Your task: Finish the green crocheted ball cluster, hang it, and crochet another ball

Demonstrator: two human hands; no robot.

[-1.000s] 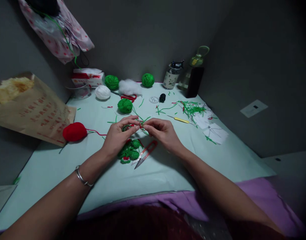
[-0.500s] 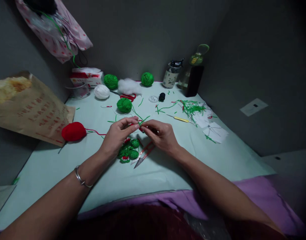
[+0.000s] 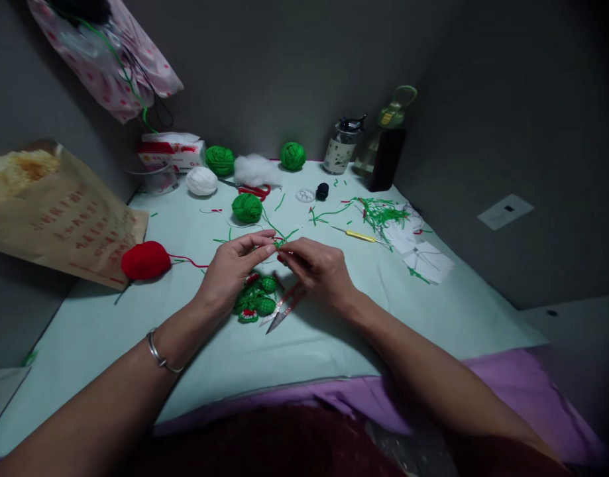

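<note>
My left hand [image 3: 234,265] and my right hand [image 3: 321,268] meet over the middle of the table. Their fingertips pinch a small green and red yarn piece [image 3: 278,244], mostly hidden by the fingers. Green crocheted pieces with red and white trim [image 3: 254,303] lie just below my left hand. Beside them, partly under my right hand, are thread snips [image 3: 279,318] with red handles. A green yarn ball [image 3: 247,208] sits beyond my hands, with a strand running toward them. To the left is a red yarn ball [image 3: 146,260], its strand leading to my left hand.
A paper bag [image 3: 70,218] stands at the left. Behind are a white yarn ball [image 3: 201,181], white stuffing [image 3: 257,171], red scissors [image 3: 254,192] and a cup [image 3: 341,147]. Right of centre lie a yellow-handled hook [image 3: 360,236], green yarn scraps [image 3: 384,213] and white papers [image 3: 428,263].
The fingers of my right hand have curled and turned slightly around the small piece. My left hand has barely moved, and the view has shifted very slightly.
</note>
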